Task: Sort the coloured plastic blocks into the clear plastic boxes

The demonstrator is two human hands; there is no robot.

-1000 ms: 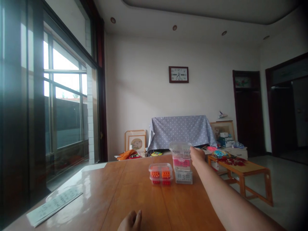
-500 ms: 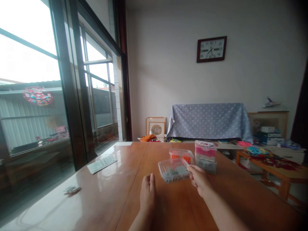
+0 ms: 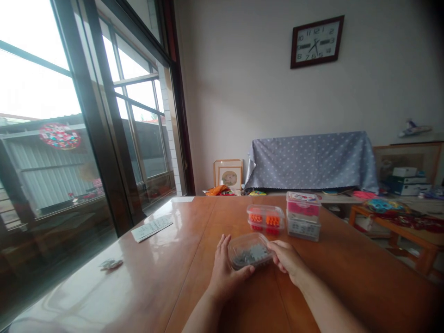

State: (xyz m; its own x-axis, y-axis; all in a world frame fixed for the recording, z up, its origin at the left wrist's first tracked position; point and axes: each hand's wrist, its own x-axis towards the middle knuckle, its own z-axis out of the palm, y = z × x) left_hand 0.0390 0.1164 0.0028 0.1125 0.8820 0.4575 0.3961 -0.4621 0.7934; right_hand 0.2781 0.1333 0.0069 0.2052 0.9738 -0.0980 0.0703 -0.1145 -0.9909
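Observation:
A clear plastic container [image 3: 239, 249] with small grey pieces in it is between my two hands above the wooden table [image 3: 187, 296]. My right hand [image 3: 286, 261] pinches its right edge, thumb on top and fingers curled below. My left hand [image 3: 227, 268] cups its near left corner, the thumb along the front and the fingers spread up the left side. Just behind it stands a second clear container [image 3: 265, 219] with orange and red pieces. To the right of that is a stack of clear boxes [image 3: 303, 216], the upper one pink and white inside.
Printed paper sheets [image 3: 151, 228] lie at the table's left side, and a small crumpled packet [image 3: 111, 264] nearer to me. A window [image 3: 135, 106] borders the left. Behind the table is a cloth-covered object [image 3: 312, 162]; a low wooden bench [image 3: 398, 217] stands at right.
My left hand has opened out and come to the container's left side. The container has levelled, still gripped by my right hand. The view has shifted slightly.

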